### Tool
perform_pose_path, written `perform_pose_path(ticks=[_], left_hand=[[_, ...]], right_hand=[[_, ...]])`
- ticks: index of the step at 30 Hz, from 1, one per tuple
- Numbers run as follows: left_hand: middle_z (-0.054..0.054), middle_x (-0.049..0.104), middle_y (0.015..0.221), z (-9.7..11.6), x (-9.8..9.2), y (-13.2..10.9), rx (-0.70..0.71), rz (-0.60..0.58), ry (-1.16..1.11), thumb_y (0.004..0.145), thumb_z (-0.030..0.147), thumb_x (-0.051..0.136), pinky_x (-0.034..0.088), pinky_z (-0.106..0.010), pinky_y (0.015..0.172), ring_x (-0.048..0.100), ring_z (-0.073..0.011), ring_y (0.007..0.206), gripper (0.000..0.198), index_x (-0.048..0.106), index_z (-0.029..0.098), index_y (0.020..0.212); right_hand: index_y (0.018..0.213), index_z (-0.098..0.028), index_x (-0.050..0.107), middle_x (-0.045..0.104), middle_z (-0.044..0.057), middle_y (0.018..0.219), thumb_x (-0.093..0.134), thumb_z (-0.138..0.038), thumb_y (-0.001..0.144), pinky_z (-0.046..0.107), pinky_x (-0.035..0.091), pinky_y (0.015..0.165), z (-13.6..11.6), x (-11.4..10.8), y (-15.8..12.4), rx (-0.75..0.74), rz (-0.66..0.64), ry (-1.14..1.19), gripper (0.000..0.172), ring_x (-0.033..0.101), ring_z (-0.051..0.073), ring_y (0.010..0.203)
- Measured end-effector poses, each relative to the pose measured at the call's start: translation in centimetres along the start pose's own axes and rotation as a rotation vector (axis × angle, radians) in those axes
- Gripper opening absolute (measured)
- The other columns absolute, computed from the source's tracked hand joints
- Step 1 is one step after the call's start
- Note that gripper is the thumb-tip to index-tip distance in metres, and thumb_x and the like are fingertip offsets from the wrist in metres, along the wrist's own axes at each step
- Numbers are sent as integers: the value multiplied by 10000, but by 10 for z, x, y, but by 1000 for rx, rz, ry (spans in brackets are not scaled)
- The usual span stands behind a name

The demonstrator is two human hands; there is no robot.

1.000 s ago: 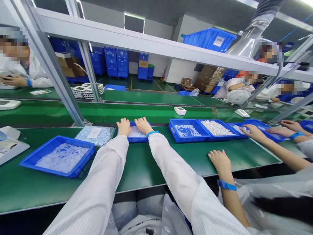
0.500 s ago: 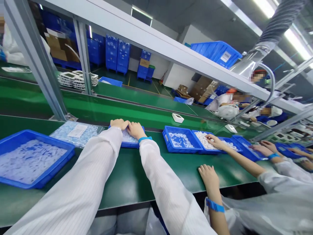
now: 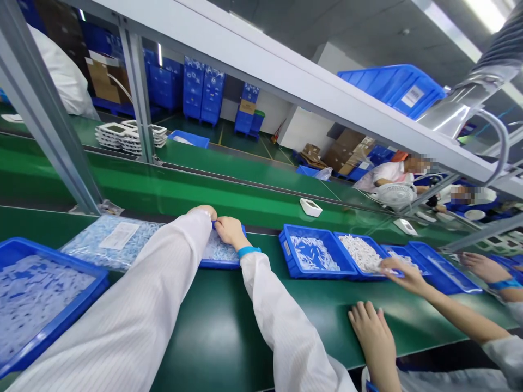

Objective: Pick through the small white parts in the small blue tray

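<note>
A long, smooth green work table [image 3: 229, 321] ran from side to side, with a shiny green belt [image 3: 171, 188] behind its far edge. Near the table's left edge sat a big blue plastic tray of pale little pieces [image 3: 28, 296]. A flat, crinkly clear plastic bag of small blue and white bits [image 3: 108, 242] lay near the far edge. Just right of the bag, at the far edge, sat a small blue plastic tray of tiny white parts [image 3: 223, 256].

Both arms wore white striped sleeves. The left hand [image 3: 202, 211] was curled over the small tray's far left corner, mostly hidden by its sleeve, so I cannot tell if it held anything. The right hand [image 3: 229, 231], with a blue wristband, lay on the tray with its fingers bent down against the parts; its grip is hidden too.

Further right stood a row of blue plastic trays with white sticks [image 3: 316, 253]. Another person's bare hand [image 3: 373, 337] lay flat at the near edge. A small white square gadget [image 3: 310, 207] rode on the belt.
</note>
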State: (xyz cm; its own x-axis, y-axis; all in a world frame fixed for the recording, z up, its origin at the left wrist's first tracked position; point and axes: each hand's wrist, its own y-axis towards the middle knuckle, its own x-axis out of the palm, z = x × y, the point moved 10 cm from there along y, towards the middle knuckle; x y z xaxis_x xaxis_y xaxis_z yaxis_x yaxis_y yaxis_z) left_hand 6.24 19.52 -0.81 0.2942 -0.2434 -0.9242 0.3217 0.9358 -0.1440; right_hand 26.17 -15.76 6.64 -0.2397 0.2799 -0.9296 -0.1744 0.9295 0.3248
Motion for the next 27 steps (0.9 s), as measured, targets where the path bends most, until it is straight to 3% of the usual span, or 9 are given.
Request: perform_pose_path(ticks=[1,2,4,6,9,13,17,21,27], left_hand=[[-134,684,730,-4,3,1,-53,-29,24,602,348,671,497,-487,709,653,-342,807,179,685,174,644],[-148,694,796,-8,6,0,-103,-56,50,602,326,669,496,-492,713,651,-355,842,178,695,171,687],[-174,694,921,-11,8,-3,-150,-79,75,626,303,645,500,-476,721,640,-365,909,226,705,166,795],[-193,683,992,-9,7,-10,-131,-70,69,683,299,588,507,-429,725,637,-345,937,279,697,152,893],[-202,667,1028,3,-1,-23,-24,-12,45,767,253,481,498,-392,773,634,-305,949,308,674,121,968],[-118,646,1089,34,-14,-43,206,105,15,793,127,403,429,-348,925,575,-233,1074,344,633,169,1046],[-97,623,1026,55,-22,-56,363,197,-10,752,54,396,417,-331,923,554,-207,1036,351,607,161,1010],[-122,576,1058,48,-30,-59,254,307,40,747,43,372,419,-371,892,519,-237,1040,355,533,151,1045],[-89,606,961,47,-37,-67,198,327,76,776,102,393,415,-321,775,567,-217,939,238,541,180,945]], right_hand=[[917,-141,643,593,24,1030,318,-231,984,386,347,966,-24,14,39,-18,-51,6,344,485,233,1193],[1033,-161,621,590,50,1120,413,-302,963,388,415,933,-44,29,79,-30,-81,7,262,533,218,1110],[1187,-143,539,561,90,1180,541,-344,905,414,504,852,-69,66,149,-43,-131,8,346,579,212,1014],[1178,-142,542,569,89,1159,538,-342,907,403,510,837,-76,102,202,-48,-172,5,336,586,201,991],[1036,-138,597,651,76,970,527,-304,894,331,484,780,-69,140,244,-18,-211,0,230,612,206,904],[1016,-149,592,685,95,952,504,-268,845,294,423,722,-56,158,258,12,-226,32,227,626,231,884],[1028,-141,583,686,107,958,466,-188,807,298,397,707,-55,163,260,-14,-244,42,254,629,241,877],[1049,-141,533,670,103,935,457,-190,804,304,388,689,-54,161,260,-11,-215,51,261,613,236,840],[919,-154,512,613,72,855,433,-141,768,287,375,676,-54,144,260,-21,-55,243,171,540,204,795]])
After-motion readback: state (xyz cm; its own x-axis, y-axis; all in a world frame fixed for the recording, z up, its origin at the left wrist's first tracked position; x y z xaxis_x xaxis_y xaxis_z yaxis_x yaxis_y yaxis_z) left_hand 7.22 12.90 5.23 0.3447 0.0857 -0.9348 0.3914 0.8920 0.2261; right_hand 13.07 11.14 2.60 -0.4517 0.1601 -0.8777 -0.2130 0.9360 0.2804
